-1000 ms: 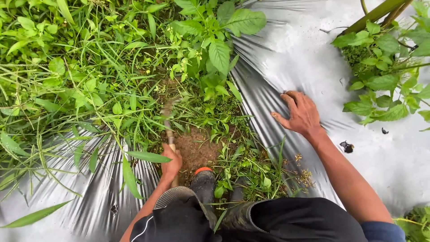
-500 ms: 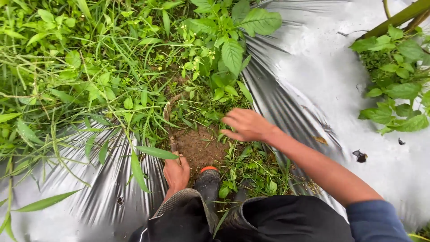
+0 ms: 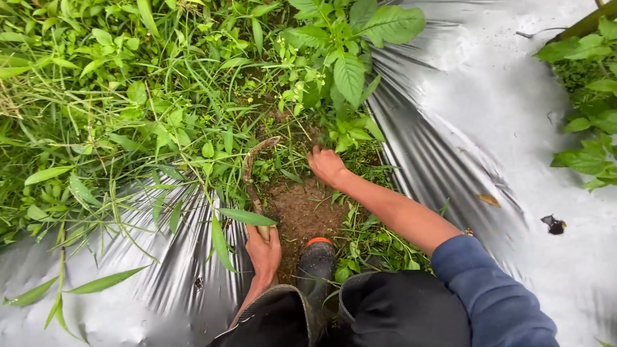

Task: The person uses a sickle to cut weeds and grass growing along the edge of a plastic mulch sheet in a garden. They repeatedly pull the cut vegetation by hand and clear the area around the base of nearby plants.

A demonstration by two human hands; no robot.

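Gripping a sickle (image 3: 252,168) ahead, left hand (image 3: 264,250); right hand (image 3: 326,166) beside its blade, seemingly clutching weeds (image 3: 302,151).

Plastic mulch sheet (image 3: 463,128) looks glossy and silvery, all crinkled; sickle blade (image 3: 254,164) is dull rusty metal; soil patch (image 3: 302,212) crumbly.

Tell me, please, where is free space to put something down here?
Free: the silver plastic sheet right of the right hand, and more sheet at lower left. The brown soil patch between both hands is small. Crowded: the green weeds above the left hand holding a curved sickle.
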